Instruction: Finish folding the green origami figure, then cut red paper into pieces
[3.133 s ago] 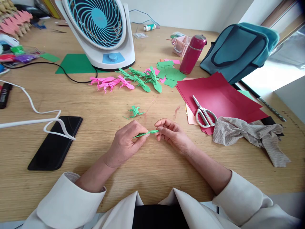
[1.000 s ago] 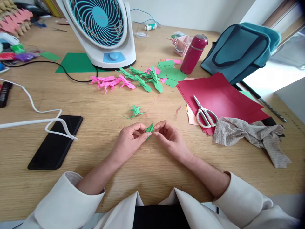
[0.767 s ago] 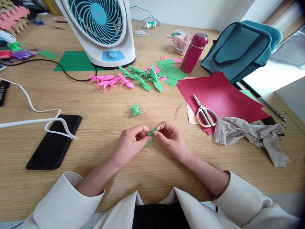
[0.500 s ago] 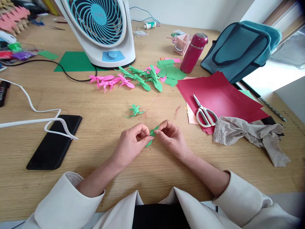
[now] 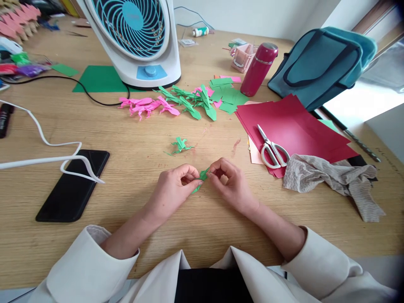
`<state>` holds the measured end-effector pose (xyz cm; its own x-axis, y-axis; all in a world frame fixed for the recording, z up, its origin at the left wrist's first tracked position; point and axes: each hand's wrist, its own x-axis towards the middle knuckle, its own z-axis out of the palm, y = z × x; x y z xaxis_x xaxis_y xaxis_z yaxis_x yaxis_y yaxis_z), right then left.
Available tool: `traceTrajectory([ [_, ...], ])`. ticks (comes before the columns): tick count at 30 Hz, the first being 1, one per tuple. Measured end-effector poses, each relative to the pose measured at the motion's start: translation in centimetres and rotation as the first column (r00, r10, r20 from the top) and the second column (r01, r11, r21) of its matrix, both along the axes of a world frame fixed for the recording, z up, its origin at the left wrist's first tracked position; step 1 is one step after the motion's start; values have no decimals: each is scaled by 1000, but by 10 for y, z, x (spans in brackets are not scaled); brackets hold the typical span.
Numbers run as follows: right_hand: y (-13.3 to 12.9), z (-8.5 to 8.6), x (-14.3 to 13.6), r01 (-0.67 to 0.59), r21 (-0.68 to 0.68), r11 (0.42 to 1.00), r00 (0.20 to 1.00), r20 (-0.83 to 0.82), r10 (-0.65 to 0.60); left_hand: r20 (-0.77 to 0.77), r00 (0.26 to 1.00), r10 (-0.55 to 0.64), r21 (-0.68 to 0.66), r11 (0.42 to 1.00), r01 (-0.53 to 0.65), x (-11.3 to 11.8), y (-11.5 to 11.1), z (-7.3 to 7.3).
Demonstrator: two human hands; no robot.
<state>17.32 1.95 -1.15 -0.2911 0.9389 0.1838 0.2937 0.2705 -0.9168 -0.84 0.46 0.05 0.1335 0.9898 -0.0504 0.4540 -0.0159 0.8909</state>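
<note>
A wooden tabletop (image 5: 132,134) fills most of the frame. A white and blue fan (image 5: 132,19) stands at upper left, a teal bag (image 5: 318,69) leans at upper right, and crimson paper sheets (image 5: 303,126) lie at right of centre.

Two bare hands meet at the centre, each narrowed to a pinch. The left hand (image 5: 172,188) grips the middle of a slim folded green paper strip (image 5: 203,174); the right hand (image 5: 236,187) pinches its upper tip.

Above them, folded green paper figures (image 5: 190,109) and pink paper figures (image 5: 147,106) lie in a loose row. Nearer, a small green origami frog (image 5: 180,144) sits just beyond the left fingertips.

The strip lies between the hands, its long axis slanting from lower left to upper right. The left hand covers more of it and is the nearer to its middle; the lower end pokes out free beneath the left thumb.
</note>
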Motion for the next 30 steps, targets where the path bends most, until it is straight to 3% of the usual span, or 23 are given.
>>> traceTrajectory([
  [4, 3, 4, 8, -111, 12, 994, 962, 252, 105, -154, 981, -114, 40, 992, 122, -2, 1, 1],
  [10, 6, 5, 8, -181, -4, 983, 920, 353, 171, -332, 915, -230, 188, 934, 303, -6, 1, -5],
  [17, 7, 7, 5, -181, 4, 983, 874, 459, 159, -492, 848, -198, 419, 800, 430, -11, -11, -17],
  [25, 12, 8, 4, -187, -33, 982, 845, 504, 178, -715, 680, -163, 485, 584, 651, -21, -18, -12],
  [30, 17, 10, 2, -174, -77, 982, 849, 494, 189, -713, 681, -169, 493, 569, 658, -25, -20, -11],
])
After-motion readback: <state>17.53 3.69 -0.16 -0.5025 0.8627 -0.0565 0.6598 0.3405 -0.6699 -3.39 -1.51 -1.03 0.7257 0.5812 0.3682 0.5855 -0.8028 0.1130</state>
